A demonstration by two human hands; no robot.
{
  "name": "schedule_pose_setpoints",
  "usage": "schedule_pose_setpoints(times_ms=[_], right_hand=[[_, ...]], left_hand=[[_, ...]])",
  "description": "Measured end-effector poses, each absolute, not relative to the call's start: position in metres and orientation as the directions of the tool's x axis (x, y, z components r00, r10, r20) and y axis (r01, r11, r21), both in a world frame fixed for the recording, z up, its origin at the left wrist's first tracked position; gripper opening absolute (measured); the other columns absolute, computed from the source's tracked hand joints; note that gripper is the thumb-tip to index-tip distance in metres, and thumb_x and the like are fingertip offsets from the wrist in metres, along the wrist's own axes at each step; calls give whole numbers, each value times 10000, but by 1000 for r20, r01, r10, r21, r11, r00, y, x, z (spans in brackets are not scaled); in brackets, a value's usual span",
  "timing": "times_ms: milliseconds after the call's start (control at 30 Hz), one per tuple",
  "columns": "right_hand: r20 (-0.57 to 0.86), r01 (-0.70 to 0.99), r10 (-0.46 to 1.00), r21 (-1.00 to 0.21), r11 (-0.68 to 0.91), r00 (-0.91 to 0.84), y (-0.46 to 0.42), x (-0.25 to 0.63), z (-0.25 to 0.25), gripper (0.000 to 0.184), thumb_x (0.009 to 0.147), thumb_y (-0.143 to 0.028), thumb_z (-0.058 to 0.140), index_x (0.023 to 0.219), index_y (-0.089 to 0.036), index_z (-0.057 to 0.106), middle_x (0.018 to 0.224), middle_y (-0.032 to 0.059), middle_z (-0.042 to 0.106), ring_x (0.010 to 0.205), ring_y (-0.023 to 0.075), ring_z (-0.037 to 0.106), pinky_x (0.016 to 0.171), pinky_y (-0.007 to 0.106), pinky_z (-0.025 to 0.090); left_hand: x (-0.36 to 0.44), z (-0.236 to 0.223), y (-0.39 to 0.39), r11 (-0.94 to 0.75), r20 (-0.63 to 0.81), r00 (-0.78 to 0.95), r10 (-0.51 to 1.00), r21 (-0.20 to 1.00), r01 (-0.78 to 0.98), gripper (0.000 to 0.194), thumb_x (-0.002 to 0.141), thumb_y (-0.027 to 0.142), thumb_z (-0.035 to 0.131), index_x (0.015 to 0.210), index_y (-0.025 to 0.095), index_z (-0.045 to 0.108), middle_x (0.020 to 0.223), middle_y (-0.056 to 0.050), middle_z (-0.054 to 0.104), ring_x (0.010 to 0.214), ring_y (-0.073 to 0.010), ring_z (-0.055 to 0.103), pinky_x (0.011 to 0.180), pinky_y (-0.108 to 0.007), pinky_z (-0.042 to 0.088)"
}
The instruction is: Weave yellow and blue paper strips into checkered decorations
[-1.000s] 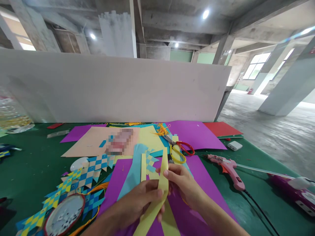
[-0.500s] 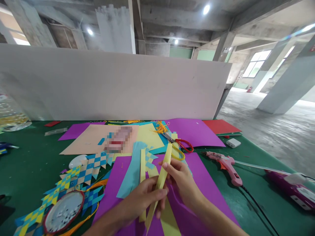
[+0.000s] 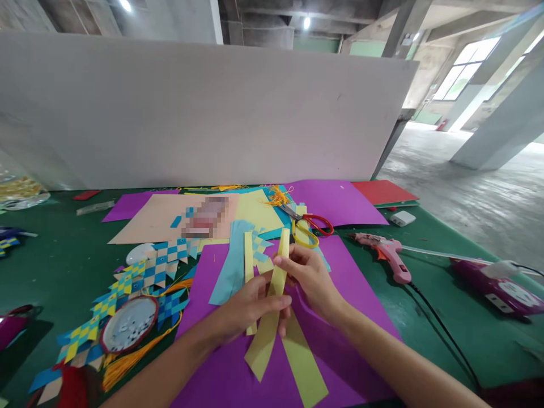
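Between my two hands is a yellow paper strip (image 3: 276, 280), slanting up and away from me. My left hand (image 3: 257, 309) grips its lower part, thumb across the front. Higher up, my right hand (image 3: 308, 275) pinches the strip between thumb and fingers. Below it, more yellow paper strips (image 3: 304, 362) lie on a purple sheet (image 3: 357, 317). Left of my hands are another narrow yellow strip (image 3: 249, 255) and light blue paper strips (image 3: 232, 260). Just beyond sits a small woven yellow-and-blue piece (image 3: 260, 247), partly covered.
Scissors (image 3: 312, 224) with red and yellow handles lie beyond my right hand. A pink glue gun (image 3: 386, 255) with a cord rests at right. At left are woven paper fish (image 3: 159, 263) and a round dish (image 3: 130, 323) of small black-and-white pieces. A white board (image 3: 204, 113) stands behind.
My view has tilted downward, so the table sits higher in the picture. The held strip has turned to show more of its flat face; both hands keep their hold.
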State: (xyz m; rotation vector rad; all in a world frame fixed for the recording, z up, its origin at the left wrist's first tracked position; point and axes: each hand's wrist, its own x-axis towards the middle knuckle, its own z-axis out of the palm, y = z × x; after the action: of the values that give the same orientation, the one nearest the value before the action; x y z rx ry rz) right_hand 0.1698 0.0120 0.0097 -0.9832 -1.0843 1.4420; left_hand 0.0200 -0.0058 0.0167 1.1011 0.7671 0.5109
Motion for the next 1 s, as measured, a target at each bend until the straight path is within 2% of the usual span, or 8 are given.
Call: schedule_pose_setpoints(times_ms=[167,367,467,533,667,800,900,1000], right_hand=[[32,-226,980,-974,-14,-198,11,169,8,280,734,-408,723,707,-148,622,534,-47,473,440,60,397,421,210,266],[23,-340,978,-939,-50,-208,21,185,8,330,785,-474,663,755,-145,659,468,-71,372,433,46,284,430,218,198],[2,-372,947,-920,-124,-321,23,193,14,368,734,-480,705,894,-149,688,493,-66,406,449,50,315,435,215,203],[-13,-370,922,-914,-168,-388,23,197,19,405,678,-469,749,910,-143,692,522,-55,440,465,54,353,440,211,226],[9,-330,904,-932,-147,-428,22,201,24,377,663,-433,761,892,-140,701,562,-37,491,476,58,386,451,213,275],[26,-233,934,-970,-61,-355,19,193,18,270,676,-382,761,791,-148,691,545,-45,502,454,53,386,425,204,263],[39,-208,947,-978,-30,-318,16,182,12,239,704,-371,742,709,-154,643,521,-47,525,417,55,405,410,204,278],[66,-201,955,-979,7,-288,13,174,7,266,708,-365,741,643,-155,590,498,-52,521,408,57,418,410,204,289]], left_hand=[[19,10,-4,361,-284,630,722,932,6,308,795,399,677,877,183,474,465,99,496,299,-43,399,357,-161,323],[18,13,-3,445,-319,677,663,895,-15,254,868,395,568,764,180,479,465,66,527,304,-80,483,351,-181,353],[15,14,-3,478,-321,718,618,878,-19,233,883,370,533,772,167,517,453,47,536,326,-92,511,380,-186,367],[13,14,-2,475,-296,741,603,879,-36,201,878,339,535,792,157,544,466,34,550,367,-95,536,427,-191,395],[12,14,-3,440,-234,776,586,896,-62,179,847,287,533,779,130,587,503,7,568,452,-121,583,507,-227,439],[14,17,-4,395,-220,769,600,918,-46,108,845,245,536,878,147,567,593,3,608,483,-126,602,548,-249,458],[15,17,-5,369,-236,723,650,929,-28,87,852,228,563,907,173,524,604,31,592,439,-100,569,502,-228,446],[16,14,-6,337,-232,676,699,941,-25,102,871,257,578,890,175,522,549,72,518,356,-48,458,416,-179,368]])
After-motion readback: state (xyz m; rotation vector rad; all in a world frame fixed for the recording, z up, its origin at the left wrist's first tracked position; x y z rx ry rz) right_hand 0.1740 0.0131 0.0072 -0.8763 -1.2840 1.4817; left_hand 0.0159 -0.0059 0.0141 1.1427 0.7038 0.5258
